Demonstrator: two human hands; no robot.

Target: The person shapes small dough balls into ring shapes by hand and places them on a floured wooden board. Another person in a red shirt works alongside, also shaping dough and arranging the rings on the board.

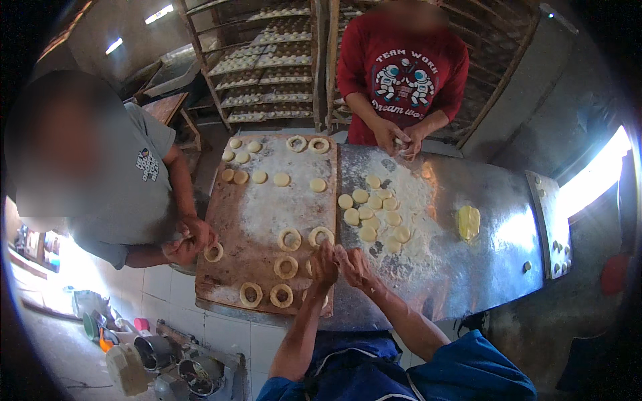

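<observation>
My left hand (325,264) and my right hand (356,264) are close together over the seam between a floured wooden board (227,271) and a metal tabletop (495,281). Both have their fingers curled in; whatever they pinch is hidden. Just beyond my left hand lies a dough ring (311,238), partly covered by the fingers. More rings, such as one dough ring (285,267), sit to the left, and some peek out from under my left forearm. Past my right hand, flat dough rounds (368,233) are clustered in scattered flour (418,237).
A co-worker in grey (134,167) stands left, hands at the board's edge near a ring. Another in red (401,73) works dough across the table. A yellow lump (469,223) rests on the metal at right. Racks (267,80) with dough pieces stand behind; pots (157,351) crowd the lower left.
</observation>
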